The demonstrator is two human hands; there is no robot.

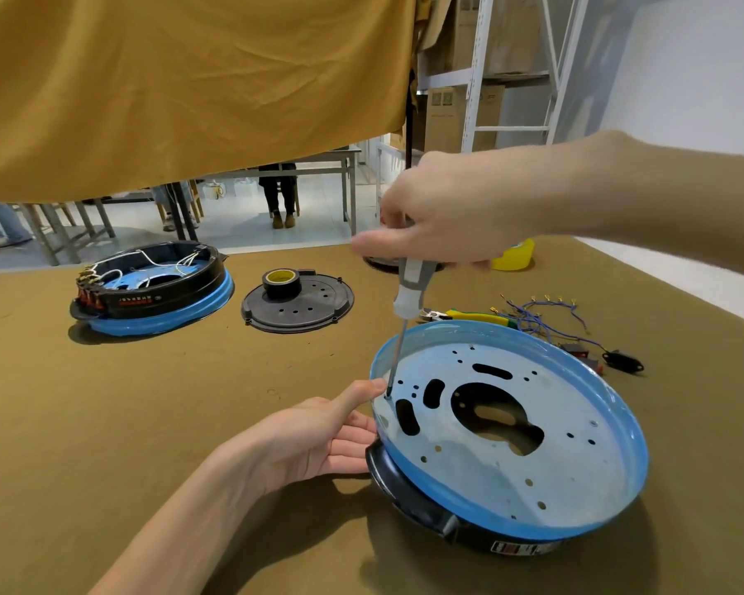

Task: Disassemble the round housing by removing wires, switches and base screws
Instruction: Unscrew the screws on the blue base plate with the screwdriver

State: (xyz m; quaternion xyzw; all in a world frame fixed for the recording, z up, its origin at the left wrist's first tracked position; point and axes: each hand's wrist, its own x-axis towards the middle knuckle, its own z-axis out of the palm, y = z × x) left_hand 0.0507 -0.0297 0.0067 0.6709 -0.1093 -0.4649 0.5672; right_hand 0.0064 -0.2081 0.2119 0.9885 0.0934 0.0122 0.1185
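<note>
A round housing with a blue rim and a perforated metal base plate lies tilted at the lower right, a black plastic ring under it. My left hand holds its left edge, thumb on the rim. My right hand grips the grey and white handle of a screwdriver. The screwdriver's tip stands on a screw near the plate's left edge. Removed blue wires with terminals and black switches lie beyond the housing.
A second housing with wires still inside sits at the back left. A black perforated cover carries a roll of tape. Yellow-handled cutters and a yellow container lie at the back right. A mustard cloth hangs above.
</note>
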